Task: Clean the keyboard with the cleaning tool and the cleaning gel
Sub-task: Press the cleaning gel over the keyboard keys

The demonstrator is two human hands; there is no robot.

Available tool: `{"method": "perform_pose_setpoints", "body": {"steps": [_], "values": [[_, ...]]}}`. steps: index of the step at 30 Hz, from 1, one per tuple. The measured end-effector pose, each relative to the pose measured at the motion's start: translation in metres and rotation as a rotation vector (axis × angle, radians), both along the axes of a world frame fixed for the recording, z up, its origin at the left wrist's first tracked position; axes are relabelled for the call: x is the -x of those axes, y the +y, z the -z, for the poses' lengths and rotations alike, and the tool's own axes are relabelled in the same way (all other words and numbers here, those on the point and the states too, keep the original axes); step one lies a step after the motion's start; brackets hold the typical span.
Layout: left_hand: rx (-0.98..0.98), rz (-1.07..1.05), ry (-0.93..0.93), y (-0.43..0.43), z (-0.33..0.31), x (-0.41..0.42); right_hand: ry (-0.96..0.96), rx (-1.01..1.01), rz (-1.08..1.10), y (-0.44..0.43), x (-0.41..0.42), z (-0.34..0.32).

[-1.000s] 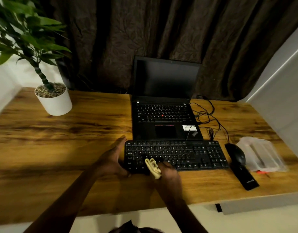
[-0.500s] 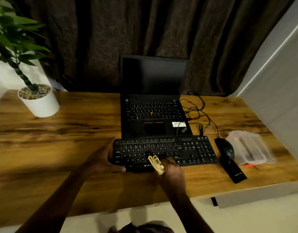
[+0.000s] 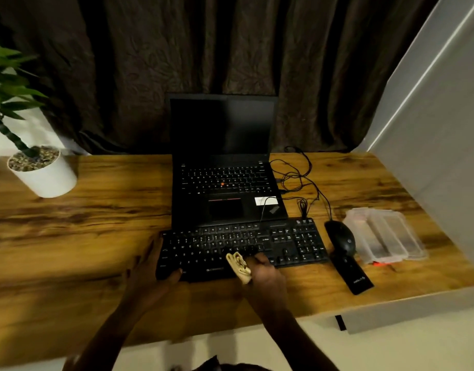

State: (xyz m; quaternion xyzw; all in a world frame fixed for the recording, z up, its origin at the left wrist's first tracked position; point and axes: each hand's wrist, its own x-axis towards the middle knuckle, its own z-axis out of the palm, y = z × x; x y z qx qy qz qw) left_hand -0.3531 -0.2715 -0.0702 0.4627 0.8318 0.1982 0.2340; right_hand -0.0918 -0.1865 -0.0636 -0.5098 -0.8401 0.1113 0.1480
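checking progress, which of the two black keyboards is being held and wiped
The separate black full-size keyboard nearest the desk edge: left hand grips its end, right hand presses yellowish gel there. The black laptop's keys are untouched.

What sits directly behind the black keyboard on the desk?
An open laptop with a dark screen stands behind the keyboard, its front edge meeting the keyboard's back. Whether they touch is unclear.

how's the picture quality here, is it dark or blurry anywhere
Head view: dim and warm overall; the laptop screen is nearly black; the left hand is motion-blurred at the keyboard edge; wide-angle distortion bows the desk.
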Motion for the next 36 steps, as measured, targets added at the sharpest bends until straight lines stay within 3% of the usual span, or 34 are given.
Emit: {"method": "perform_pose_setpoints", "body": {"steps": [7, 13, 17, 22, 32, 36], "values": [[-0.081, -0.081, -0.08, -0.002, -0.009, -0.022, -0.025, 0.033, -0.037, 0.006, -0.016, 0.002], [-0.312, 0.071, 0.286, 0.0, 0.001, -0.078, 0.012, 0.043, -0.123, 0.013, -0.022, -0.001], [-0.3, 0.259, 0.399, 0.011, 0.005, -0.113, 0.01, 0.08, -0.044, 0.018, -0.037, 0.001], [-0.255, 0.443, 0.394, 0.017, 0.018, -0.127, 0.054, 0.057, -0.061, 0.006, -0.026, 0.002], [-0.261, 0.422, 0.405, 0.015, 0.021, -0.129, 0.068, 0.078, 0.097, 0.024, -0.075, 0.008], [-0.262, 0.434, 0.413, 0.014, 0.022, -0.128, 0.074, 0.067, 0.02, 0.019, -0.061, 0.009]]}}
